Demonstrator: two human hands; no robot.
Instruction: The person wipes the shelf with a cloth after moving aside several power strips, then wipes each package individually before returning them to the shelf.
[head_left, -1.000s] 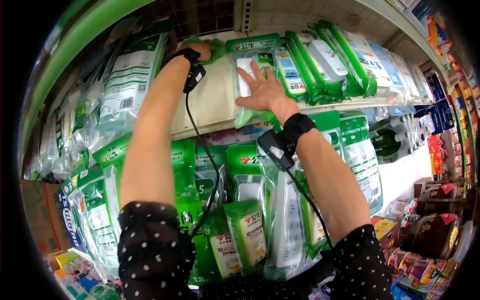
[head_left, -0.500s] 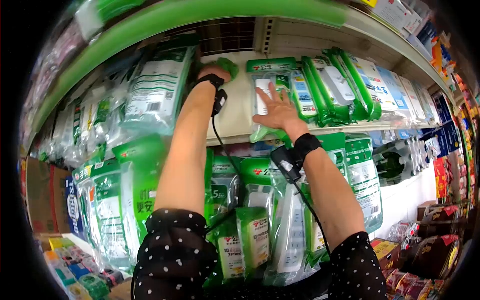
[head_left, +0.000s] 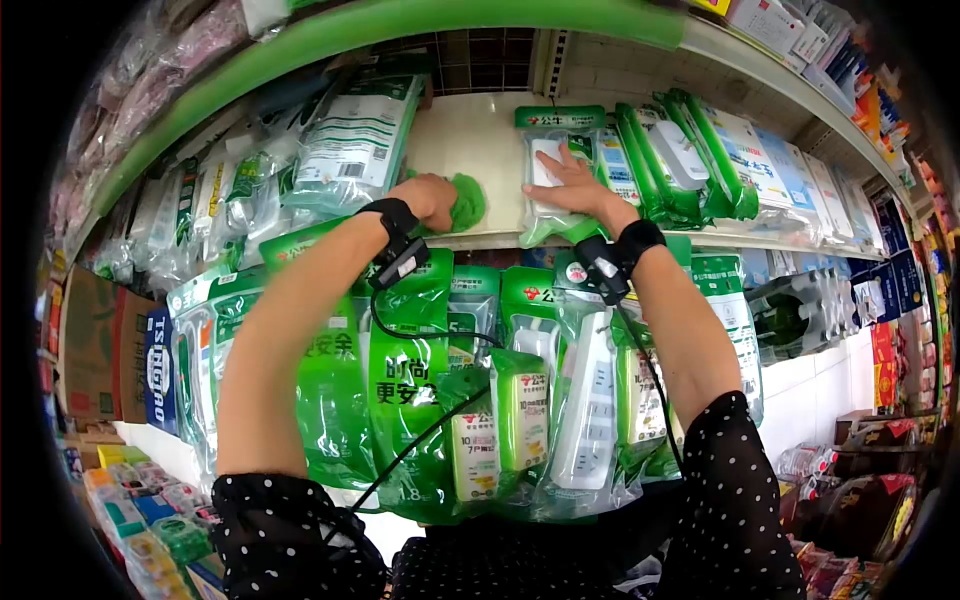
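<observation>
My left hand [head_left: 428, 198] is closed on a bunched green cloth [head_left: 467, 203], pressed on the bare part of the cream shelf [head_left: 495, 165] near its front edge. My right hand [head_left: 578, 188] is spread open, its palm and fingers against a bagged power strip [head_left: 560, 118] with a green header card. To the left of the cloth lean stacked clear packs [head_left: 345, 150] with white labels. Right of my right hand, more green packs [head_left: 650, 165] stand in a row.
Below the shelf edge hang several green power strip packs [head_left: 410, 380], close to my forearms. A green-edged shelf [head_left: 420, 30] runs overhead. At left is a cardboard box [head_left: 95, 340]; bottles in wrap [head_left: 800, 315] lie at right.
My left hand has come from the back of the shelf toward its front edge, bringing the green cloth along. My right hand stays on the bagged power strip.
</observation>
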